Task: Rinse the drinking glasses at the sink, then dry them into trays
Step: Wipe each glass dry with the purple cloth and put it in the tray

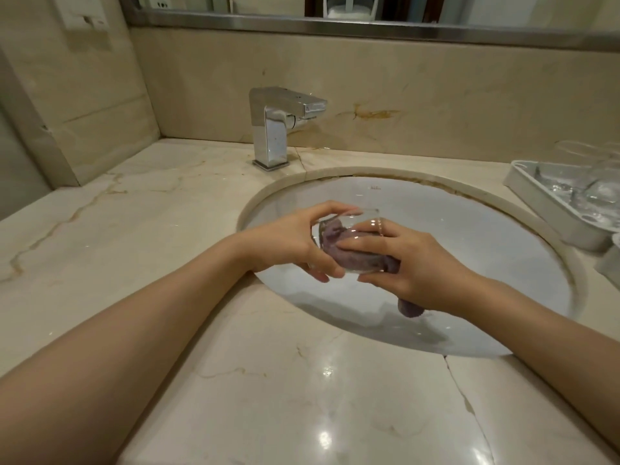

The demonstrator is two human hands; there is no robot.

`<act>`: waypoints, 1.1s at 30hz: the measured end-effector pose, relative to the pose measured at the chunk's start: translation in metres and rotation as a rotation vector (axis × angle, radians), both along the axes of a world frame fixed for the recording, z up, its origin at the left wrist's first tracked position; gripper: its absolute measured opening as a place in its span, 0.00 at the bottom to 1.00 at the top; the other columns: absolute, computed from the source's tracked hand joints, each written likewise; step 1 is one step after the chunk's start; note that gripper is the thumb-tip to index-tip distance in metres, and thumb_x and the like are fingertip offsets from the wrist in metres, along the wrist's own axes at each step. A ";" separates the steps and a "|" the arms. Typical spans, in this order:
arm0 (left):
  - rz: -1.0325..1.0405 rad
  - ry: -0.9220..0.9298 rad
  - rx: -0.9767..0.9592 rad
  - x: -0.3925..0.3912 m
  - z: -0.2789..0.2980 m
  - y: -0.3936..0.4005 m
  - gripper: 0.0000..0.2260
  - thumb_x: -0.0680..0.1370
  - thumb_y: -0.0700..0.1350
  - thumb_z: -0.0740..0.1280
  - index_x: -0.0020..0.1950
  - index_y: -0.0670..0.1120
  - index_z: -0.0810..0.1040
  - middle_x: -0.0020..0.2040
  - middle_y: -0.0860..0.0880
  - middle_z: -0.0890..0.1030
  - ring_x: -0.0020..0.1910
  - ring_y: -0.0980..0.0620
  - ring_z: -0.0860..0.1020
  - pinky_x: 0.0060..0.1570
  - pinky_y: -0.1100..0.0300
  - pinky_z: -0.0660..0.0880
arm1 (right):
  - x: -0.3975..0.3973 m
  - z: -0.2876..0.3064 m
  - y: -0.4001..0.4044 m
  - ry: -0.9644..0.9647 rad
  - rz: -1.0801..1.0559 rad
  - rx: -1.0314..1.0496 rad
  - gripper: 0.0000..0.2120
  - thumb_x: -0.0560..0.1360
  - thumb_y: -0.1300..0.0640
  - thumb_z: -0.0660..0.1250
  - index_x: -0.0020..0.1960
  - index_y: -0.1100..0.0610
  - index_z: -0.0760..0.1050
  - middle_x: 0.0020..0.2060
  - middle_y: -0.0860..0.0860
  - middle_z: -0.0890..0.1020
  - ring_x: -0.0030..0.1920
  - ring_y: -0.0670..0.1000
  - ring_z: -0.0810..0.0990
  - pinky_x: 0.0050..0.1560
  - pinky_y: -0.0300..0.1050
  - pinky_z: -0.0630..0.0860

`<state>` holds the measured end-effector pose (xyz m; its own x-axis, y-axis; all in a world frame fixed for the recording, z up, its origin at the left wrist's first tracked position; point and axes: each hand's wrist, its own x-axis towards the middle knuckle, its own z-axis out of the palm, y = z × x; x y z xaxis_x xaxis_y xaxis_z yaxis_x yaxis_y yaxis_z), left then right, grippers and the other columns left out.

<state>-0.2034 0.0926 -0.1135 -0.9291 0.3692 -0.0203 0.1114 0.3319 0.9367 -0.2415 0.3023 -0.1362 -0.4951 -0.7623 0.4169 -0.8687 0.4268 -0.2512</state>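
Nearest to us, the cracked marble counter (302, 380) runs up to the sink (503, 280), and over its basin our left hand (295, 243) curls around the drinking glass (349, 243), holding it on its side, while our right hand (412, 263) grips a purple cloth (355, 260) stuffed partly into the glass, one tail hanging below the palm. We judge this to be the drying step, with a white tray (543, 209) of other glasses waiting well apart at the right. Wet glass held only by our fingertips could slip and strike the basin if we twist the cloth too hard, and the faucet (275, 129) stands near enough to knock when we lift.
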 end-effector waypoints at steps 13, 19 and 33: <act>0.076 0.507 -0.464 -0.005 -0.013 0.004 0.41 0.67 0.39 0.78 0.69 0.65 0.60 0.56 0.48 0.70 0.57 0.53 0.73 0.57 0.66 0.71 | 0.005 0.013 -0.006 -0.983 -0.035 -0.301 0.16 0.70 0.61 0.73 0.51 0.44 0.78 0.38 0.41 0.85 0.40 0.40 0.83 0.41 0.31 0.76; 0.072 0.068 0.011 -0.002 0.000 0.002 0.37 0.67 0.29 0.75 0.70 0.56 0.70 0.64 0.50 0.73 0.52 0.42 0.82 0.45 0.56 0.81 | 0.008 0.009 -0.006 -0.432 -0.034 -0.229 0.22 0.69 0.61 0.76 0.55 0.40 0.75 0.51 0.35 0.76 0.46 0.33 0.77 0.46 0.25 0.70; 0.116 0.452 -0.426 -0.002 -0.009 0.007 0.38 0.67 0.37 0.77 0.72 0.56 0.66 0.58 0.47 0.72 0.57 0.51 0.73 0.59 0.60 0.72 | 0.008 0.021 -0.005 -1.117 -0.008 -0.350 0.14 0.70 0.63 0.72 0.52 0.48 0.79 0.38 0.44 0.85 0.37 0.41 0.83 0.38 0.32 0.75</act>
<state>-0.2056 0.0991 -0.1226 -0.9138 0.3114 0.2606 0.4061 0.6993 0.5883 -0.2339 0.2976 -0.1151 -0.7230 -0.6877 -0.0660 -0.0890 0.1875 -0.9782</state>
